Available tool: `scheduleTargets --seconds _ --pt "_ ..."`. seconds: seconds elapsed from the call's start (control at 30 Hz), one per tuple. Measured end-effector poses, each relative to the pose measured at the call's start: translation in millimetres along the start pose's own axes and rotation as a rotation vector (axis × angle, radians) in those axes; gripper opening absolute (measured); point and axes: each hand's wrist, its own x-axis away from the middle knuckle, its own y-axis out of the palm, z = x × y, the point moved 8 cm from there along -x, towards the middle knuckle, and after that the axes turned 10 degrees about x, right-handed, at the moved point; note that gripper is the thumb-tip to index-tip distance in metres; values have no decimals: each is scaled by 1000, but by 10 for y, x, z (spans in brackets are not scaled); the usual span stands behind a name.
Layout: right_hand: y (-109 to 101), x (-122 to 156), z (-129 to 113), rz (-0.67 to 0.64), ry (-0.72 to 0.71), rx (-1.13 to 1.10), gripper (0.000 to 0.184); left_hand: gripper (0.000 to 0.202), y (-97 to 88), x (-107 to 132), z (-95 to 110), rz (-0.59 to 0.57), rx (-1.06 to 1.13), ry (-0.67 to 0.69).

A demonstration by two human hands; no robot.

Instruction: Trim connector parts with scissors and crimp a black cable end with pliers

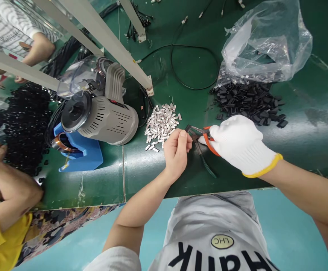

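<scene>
My right hand (241, 141), in a white knit glove with a yellow cuff, grips orange-handled pliers (206, 137). The pliers' jaws point left toward my bare left hand (176, 150). That hand pinches a small part at the jaws; the part itself is too small to make out. A thin dark cable (206, 163) trails from there toward the table's front edge. Just left of my left hand lies a pile of small silver metal shells (161, 124). Behind my right hand is a heap of small black plastic pieces (248, 99).
A grey motor-driven machine (102, 114) on a blue base (85, 152) stands at the left on the green table (152, 173). A clear plastic bag (268, 45) lies at the back right. Another person's arms rest at the left edge (8, 188). Metal frame bars cross overhead.
</scene>
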Motion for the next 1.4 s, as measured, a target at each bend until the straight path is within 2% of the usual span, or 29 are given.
scheduleTargets --seconds 0.2,0.27,0.37,0.43,0.63,0.83,1.03,1.1,1.27,1.33,1.4 --pt "76 -7 1 -42 -64 -168 60 46 -20 -57 -87 -29 128 -69" --pt "159 -31 29 -168 -73 -340 63 46 -17 -84 -109 -54 202 -94" --pt "314 -21 35 -465 -50 -702 65 46 9 -115 -109 -105 285 -112" --pt "336 -13 42 -563 -31 -875 63 46 36 -127 -94 -134 322 -115" --pt "276 -28 39 -625 -90 -1031 53 52 144 -128 -124 -177 429 -232" --pt "276 -62 2 -659 -112 -1051 44 60 295 -26 -201 -266 609 -533" --pt "238 -30 -91 -710 -165 -1081 40 62 315 22 -142 -329 684 -576" --pt "213 -57 -63 -588 -187 -955 45 61 261 -25 -116 -321 635 -530" --pt "80 -170 224 -17 -50 -332 60 52 -14 -242 8 -191 439 -253" --pt "-6 -179 234 134 -65 -148 63 50 -57 -268 15 -178 393 -207" --pt "-66 -188 188 199 -124 -44 63 48 -52 -261 -8 -181 385 -206"
